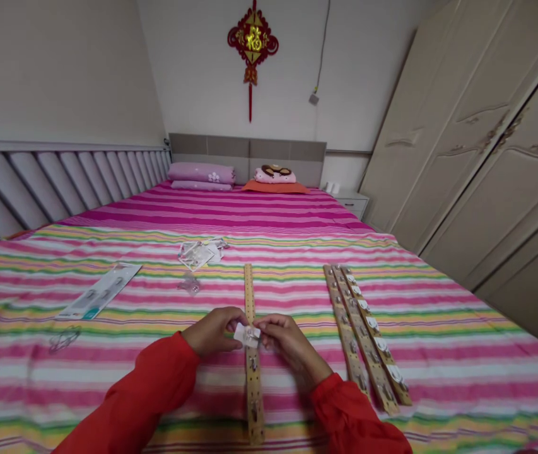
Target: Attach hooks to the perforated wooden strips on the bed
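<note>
Above a narrow wooden strip with rows of holes (250, 290), a small white card (241, 335) with a shiny bit on it is held between my two hands. My left hand (214, 329) pinches the card's left side between thumb and fingers. At its right edge, my right hand (287, 340) is closed in a pinch; whether it also grips the small shiny piece I cannot tell. Lower on the strip, nearer me, sit a small metal fitting (253, 364) and another metal fitting (254, 411). The card hides part of the strip.
Three more wooden strips (366, 340) with metal and white pieces lie right on the striped sheet (297, 287). Leftward are a long clear package (103, 291), a tangle of thin wire or cord (64, 338), a crumpled clear bag (190, 284) and several small packets (200, 253).
</note>
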The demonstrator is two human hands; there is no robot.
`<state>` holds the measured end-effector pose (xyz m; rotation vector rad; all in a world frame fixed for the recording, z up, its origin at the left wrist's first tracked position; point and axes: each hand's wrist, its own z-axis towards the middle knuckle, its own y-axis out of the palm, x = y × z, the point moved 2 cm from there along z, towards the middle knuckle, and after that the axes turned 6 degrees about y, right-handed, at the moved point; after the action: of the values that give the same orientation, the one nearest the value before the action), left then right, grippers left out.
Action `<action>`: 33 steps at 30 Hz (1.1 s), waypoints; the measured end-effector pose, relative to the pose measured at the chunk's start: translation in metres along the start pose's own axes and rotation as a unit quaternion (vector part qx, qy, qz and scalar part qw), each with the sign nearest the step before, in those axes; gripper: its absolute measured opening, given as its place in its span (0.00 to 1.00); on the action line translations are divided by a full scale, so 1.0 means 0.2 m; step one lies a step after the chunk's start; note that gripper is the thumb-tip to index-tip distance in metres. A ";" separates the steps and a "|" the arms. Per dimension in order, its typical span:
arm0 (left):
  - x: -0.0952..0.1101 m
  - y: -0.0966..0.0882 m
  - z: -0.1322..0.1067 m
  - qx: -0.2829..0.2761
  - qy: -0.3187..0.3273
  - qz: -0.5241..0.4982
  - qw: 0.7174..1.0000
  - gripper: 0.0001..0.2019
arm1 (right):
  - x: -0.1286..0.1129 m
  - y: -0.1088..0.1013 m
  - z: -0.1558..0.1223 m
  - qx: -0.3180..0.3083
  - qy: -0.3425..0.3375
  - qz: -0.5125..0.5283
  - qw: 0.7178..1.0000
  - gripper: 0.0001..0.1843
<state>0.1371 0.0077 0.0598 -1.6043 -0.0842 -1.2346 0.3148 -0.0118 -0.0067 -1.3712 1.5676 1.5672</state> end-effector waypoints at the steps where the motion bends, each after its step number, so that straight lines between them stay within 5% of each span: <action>1: 0.00 0.00 0.01 -0.002 -0.002 -0.018 1.000 0.14 | 0.00 0.00 0.00 -0.005 0.003 0.011 1.000 0.15; 6: 0.00 0.03 0.05 0.011 -0.043 -0.121 0.992 0.09 | -0.01 0.00 -0.01 -0.017 0.001 -0.011 1.000 0.14; 15: -0.11 0.03 0.11 0.074 -0.053 -0.258 0.962 0.20 | 0.05 -0.02 0.03 -0.014 -0.011 -0.013 1.000 0.14; 20: -0.17 0.09 0.08 0.230 -0.089 -0.289 0.925 0.23 | 0.10 -0.05 0.08 0.074 -0.023 0.039 0.996 0.14; 26: -0.25 0.26 0.04 0.223 -0.163 -0.358 0.892 0.23 | 0.15 -0.03 0.08 0.141 -0.032 0.076 0.986 0.14; 33: -0.30 0.32 0.09 0.307 -0.175 -0.355 0.866 0.22 | 0.16 -0.03 0.14 0.181 -0.055 0.019 0.982 0.11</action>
<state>0.1582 0.0235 -0.0259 -1.2149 -1.2715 -1.2394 0.3012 0.0064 -0.0431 -1.0442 1.7150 1.2745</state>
